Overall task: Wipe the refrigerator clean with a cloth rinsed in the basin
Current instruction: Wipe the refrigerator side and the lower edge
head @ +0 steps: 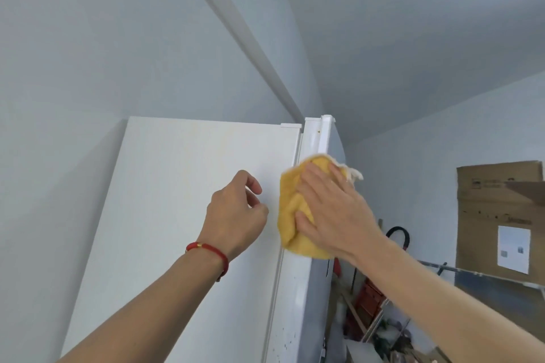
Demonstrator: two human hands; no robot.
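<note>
Here we list 1 refrigerator (182, 215), white, seen from its side panel, top edge near the ceiling. Item 2: yellow cloth (295, 209), folded, pressed flat against the front corner edge of the refrigerator, high up near its top corner. Item 3: right hand (333, 209), fingers spread and nearly straight over the cloth, thumb low, pressing rather than gripping. Item 4: left hand (236, 215), fingers loosely curled, holding nothing; it sits close to the side panel just beside the cloth, and we cannot tell if the knuckles touch the panel. A red cord bracelet (211, 250) is on that wrist.

Also present: dark specks (287, 339) lower down the same corner edge, not yet wiped by our reckoning; a cardboard box (498, 215) and assorted clutter to the right. The basin is not in view.

Risks, as we judge them: the cloth is held only by flat pressure, so it could slip off the narrow edge on a fast stroke; a wet cloth could send drips down the side panel; the frayed cloth end may snag on the top hinge trim (320, 132).
</note>
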